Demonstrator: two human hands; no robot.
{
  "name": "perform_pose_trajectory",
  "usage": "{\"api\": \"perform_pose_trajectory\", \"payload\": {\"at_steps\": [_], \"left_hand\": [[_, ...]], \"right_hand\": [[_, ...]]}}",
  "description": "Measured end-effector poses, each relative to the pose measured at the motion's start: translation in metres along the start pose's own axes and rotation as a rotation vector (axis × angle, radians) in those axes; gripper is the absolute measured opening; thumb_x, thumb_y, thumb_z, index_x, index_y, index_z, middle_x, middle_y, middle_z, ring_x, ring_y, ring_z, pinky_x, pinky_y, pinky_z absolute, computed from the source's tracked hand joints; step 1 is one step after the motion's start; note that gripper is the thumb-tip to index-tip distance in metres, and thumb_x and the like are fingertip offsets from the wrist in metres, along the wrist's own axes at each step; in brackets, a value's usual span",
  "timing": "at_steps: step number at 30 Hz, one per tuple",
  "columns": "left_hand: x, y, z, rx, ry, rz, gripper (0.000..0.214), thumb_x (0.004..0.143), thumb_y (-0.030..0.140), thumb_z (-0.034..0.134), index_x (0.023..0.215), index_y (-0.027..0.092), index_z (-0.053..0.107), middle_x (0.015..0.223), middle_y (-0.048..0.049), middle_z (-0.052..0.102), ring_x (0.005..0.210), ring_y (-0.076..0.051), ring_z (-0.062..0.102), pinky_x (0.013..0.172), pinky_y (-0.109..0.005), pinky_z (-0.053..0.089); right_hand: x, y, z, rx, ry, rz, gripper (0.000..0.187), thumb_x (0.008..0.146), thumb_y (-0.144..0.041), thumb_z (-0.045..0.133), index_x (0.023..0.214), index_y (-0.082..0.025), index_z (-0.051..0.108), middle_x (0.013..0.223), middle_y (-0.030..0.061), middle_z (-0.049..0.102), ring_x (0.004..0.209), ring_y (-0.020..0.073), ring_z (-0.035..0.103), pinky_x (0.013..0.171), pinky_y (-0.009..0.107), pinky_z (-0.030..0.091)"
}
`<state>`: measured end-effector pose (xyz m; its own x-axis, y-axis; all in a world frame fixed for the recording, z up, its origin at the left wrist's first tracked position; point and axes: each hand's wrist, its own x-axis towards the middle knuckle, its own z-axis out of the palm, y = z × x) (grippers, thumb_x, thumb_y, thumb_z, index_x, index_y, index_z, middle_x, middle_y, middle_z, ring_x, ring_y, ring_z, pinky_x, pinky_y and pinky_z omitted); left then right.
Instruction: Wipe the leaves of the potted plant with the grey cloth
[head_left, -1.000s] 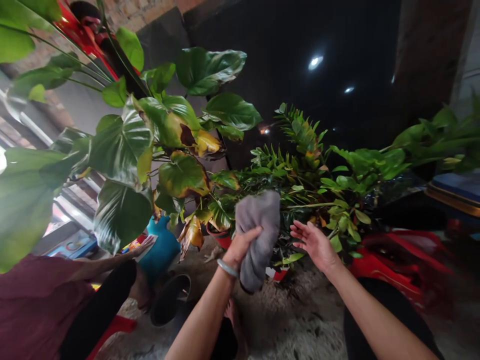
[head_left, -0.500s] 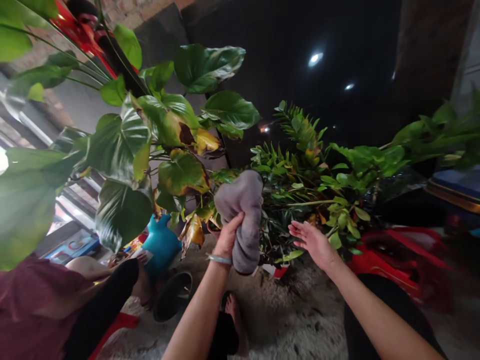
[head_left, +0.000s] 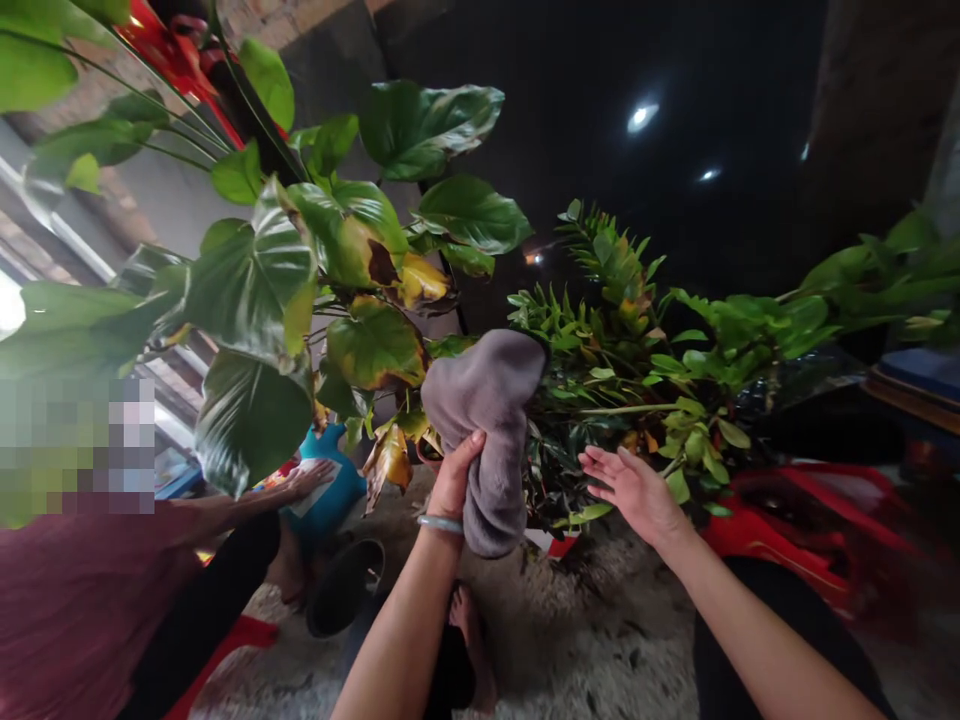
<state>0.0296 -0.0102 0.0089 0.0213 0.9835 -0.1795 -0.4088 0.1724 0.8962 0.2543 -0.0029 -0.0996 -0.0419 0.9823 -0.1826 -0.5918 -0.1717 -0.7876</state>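
Note:
My left hand (head_left: pixel 455 478), with a pale bangle at its wrist, grips a bunched grey cloth (head_left: pixel 495 440). The thumb lies across the soft fabric, and the cloth rises above the hand and hangs below it. To the right, my right hand (head_left: pixel 630 490) is held in the air with fingers apart and nothing in it. Behind the cloth and my right hand grow leafy green plants (head_left: pixel 600 370). A large-leaved plant (head_left: pixel 255 290) with some yellow and brown leaves stands to the left.
At left a seated person in a maroon shirt (head_left: pixel 82 600) touches a blue vase (head_left: pixel 326 500). A dark bucket (head_left: pixel 345 590) stands on the rough floor (head_left: pixel 585 650). Red plastic items (head_left: pixel 795 530) lie at right. A dark glossy panel (head_left: pixel 600 100) rises behind the plants.
The top of the grey cloth has shifted slightly to the right in my left hand. My right hand stays nearly still. The person at left has stretched an arm onto the blue vase.

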Motion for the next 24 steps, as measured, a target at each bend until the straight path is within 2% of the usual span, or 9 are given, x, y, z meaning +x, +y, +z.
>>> {"api": "perform_pose_trajectory", "payload": {"at_steps": [4,7,9,11,15,17,20,22,24], "left_hand": [[-0.003,-0.045,-0.013,0.098,0.050,-0.056,0.057,0.053,0.033,0.090,0.103,0.014,0.069,0.102,-0.0109,0.078,0.106,-0.033,0.070,0.096,-0.042,0.054],[-0.026,-0.079,-0.041,0.155,-0.057,-0.189,0.063,0.050,0.036,0.093,0.105,0.013,0.070,0.100,-0.0139,0.078,0.104,-0.035,0.070,0.097,-0.044,0.053],[-0.035,-0.078,-0.055,0.138,-0.111,-0.200,0.064,0.048,0.036,0.094,0.103,0.012,0.072,0.093,-0.0135,0.078,0.100,-0.035,0.071,0.095,-0.043,0.054],[-0.031,-0.057,-0.058,0.104,-0.100,-0.131,0.057,0.046,0.035,0.093,0.094,0.013,0.073,0.081,-0.0085,0.078,0.091,-0.032,0.073,0.088,-0.040,0.056],[-0.001,0.000,-0.036,-0.032,0.034,0.063,0.024,0.066,0.033,0.080,0.082,0.017,0.071,0.059,0.0033,0.069,0.066,-0.019,0.072,0.072,-0.029,0.058],[0.010,0.009,-0.022,-0.113,0.129,0.107,0.013,0.077,0.026,0.071,0.087,0.017,0.070,0.062,0.0037,0.070,0.064,-0.016,0.071,0.071,-0.025,0.057],[0.004,-0.019,-0.021,-0.076,0.203,-0.030,0.019,0.077,0.016,0.070,0.097,0.016,0.069,0.075,-0.0008,0.076,0.071,-0.018,0.074,0.073,-0.026,0.058],[-0.011,-0.049,-0.036,0.011,0.142,-0.195,0.034,0.070,0.015,0.078,0.103,0.012,0.069,0.081,-0.0071,0.078,0.078,-0.025,0.075,0.075,-0.032,0.060],[-0.027,-0.069,-0.055,0.039,0.038,-0.263,0.045,0.064,0.020,0.084,0.105,0.010,0.070,0.085,-0.0118,0.078,0.087,-0.031,0.075,0.080,-0.038,0.060]], "right_hand": [[0.000,0.002,0.000,0.026,0.009,-0.002,0.039,0.070,-0.057,0.066,0.089,-0.024,0.078,0.103,0.0108,0.079,0.116,0.0337,0.062,0.089,0.044,0.045],[-0.001,0.001,-0.002,0.011,0.021,0.020,0.038,0.069,-0.056,0.068,0.086,-0.024,0.078,0.099,0.0109,0.079,0.113,0.0328,0.063,0.085,0.041,0.046],[-0.001,0.000,-0.004,0.005,0.003,0.024,0.040,0.067,-0.058,0.070,0.083,-0.023,0.078,0.097,0.0115,0.079,0.114,0.0339,0.063,0.088,0.042,0.045],[-0.001,0.000,-0.005,0.009,-0.015,0.012,0.042,0.066,-0.061,0.071,0.081,-0.023,0.078,0.095,0.0115,0.079,0.116,0.0356,0.062,0.091,0.045,0.043],[0.002,0.003,-0.004,-0.005,-0.030,-0.001,0.043,0.065,-0.063,0.070,0.083,-0.025,0.079,0.096,0.0095,0.080,0.121,0.0373,0.059,0.096,0.049,0.040],[0.003,0.005,-0.003,-0.014,-0.047,0.000,0.041,0.066,-0.062,0.069,0.085,-0.027,0.080,0.100,0.0088,0.080,0.122,0.0373,0.058,0.097,0.050,0.039],[0.003,0.007,-0.003,-0.021,-0.060,0.015,0.041,0.067,-0.061,0.068,0.088,-0.027,0.080,0.104,0.0089,0.079,0.123,0.0372,0.058,0.098,0.051,0.040],[0.003,0.007,-0.005,-0.025,-0.059,0.027,0.042,0.066,-0.060,0.068,0.089,-0.026,0.080,0.106,0.0097,0.079,0.123,0.0373,0.058,0.098,0.051,0.042],[0.002,0.006,-0.007,-0.024,-0.065,0.035,0.042,0.066,-0.059,0.068,0.090,-0.026,0.080,0.107,0.0103,0.078,0.122,0.0373,0.059,0.098,0.051,0.042]]}}
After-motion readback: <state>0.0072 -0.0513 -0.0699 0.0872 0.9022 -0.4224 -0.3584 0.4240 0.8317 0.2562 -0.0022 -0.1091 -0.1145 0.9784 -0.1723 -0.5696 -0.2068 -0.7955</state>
